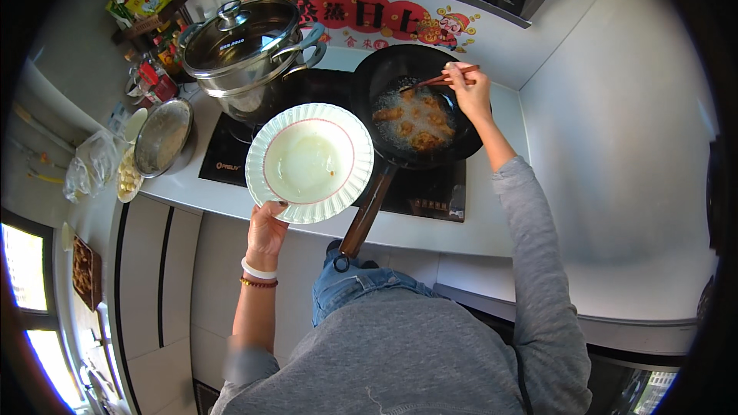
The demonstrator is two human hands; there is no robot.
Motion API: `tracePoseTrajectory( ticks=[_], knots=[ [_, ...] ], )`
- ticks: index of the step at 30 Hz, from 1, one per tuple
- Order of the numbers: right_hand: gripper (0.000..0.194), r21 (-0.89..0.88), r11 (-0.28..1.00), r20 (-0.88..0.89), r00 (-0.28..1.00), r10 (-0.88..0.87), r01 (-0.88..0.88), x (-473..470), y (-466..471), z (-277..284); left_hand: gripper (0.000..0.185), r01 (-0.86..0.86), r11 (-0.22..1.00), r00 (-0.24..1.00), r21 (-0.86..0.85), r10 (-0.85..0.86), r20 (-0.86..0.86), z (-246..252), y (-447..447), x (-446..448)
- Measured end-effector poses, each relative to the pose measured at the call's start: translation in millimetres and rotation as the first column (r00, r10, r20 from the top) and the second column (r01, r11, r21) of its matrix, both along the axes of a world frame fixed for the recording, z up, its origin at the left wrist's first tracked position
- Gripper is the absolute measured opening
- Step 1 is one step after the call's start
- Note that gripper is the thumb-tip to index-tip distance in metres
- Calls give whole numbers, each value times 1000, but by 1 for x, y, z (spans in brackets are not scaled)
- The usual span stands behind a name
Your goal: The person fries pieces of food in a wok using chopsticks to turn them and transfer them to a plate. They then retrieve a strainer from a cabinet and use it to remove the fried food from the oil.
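My left hand (pixel 268 230) grips the near rim of a white fluted plate (pixel 308 155), thumb on top. A thin wet film and one small brown crumb are on the plate, which is held left of a black wok (pixel 470 147). In my right hand (pixel 470 92) is a pair of dark wooden chopsticks (pixel 432 80). Their tips reach down to the far side of the bubbling oil, against or close to a fried piece there. Several browned, battered pieces (pixel 426 140) float in the oil. The wok's wooden handle (pixel 367 210) points toward my body.
A lidded steel steamer pot (pixel 242 63) stands on the left of the black induction cooktop (pixel 222 155). Farther left are a steel bowl (pixel 165 137), a plate of pale chunks (pixel 128 176), a plastic bag (pixel 92 164) and condiments. A wall (pixel 617 144) borders the counter at right.
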State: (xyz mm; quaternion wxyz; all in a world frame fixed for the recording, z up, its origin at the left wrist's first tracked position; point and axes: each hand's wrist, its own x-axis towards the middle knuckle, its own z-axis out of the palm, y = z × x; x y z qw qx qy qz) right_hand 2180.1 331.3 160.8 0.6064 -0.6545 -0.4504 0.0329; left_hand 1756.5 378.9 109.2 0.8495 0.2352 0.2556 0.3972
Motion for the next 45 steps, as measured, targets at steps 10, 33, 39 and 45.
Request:
tracePoseTrajectory(
  ticks=[10,33,39,45],
  knots=[
    [24,-25,965,-137,955,-262,261,35,-60,25,41,15,1000,1000,27,-16,19,2,7,8],
    [13,254,959,219,959,-181,123,-60,-167,42,52,265,963,962,56,-261,-75,93,-67,46],
    [13,-136,989,-6,998,-64,63,-65,-209,-3,54,561,828,822,-18,-559,-107,94,-115,69],
    [21,43,990,-108,986,-128,133,-31,-226,11,55,740,666,665,-98,-745,-48,58,-141,88]
  ],
)
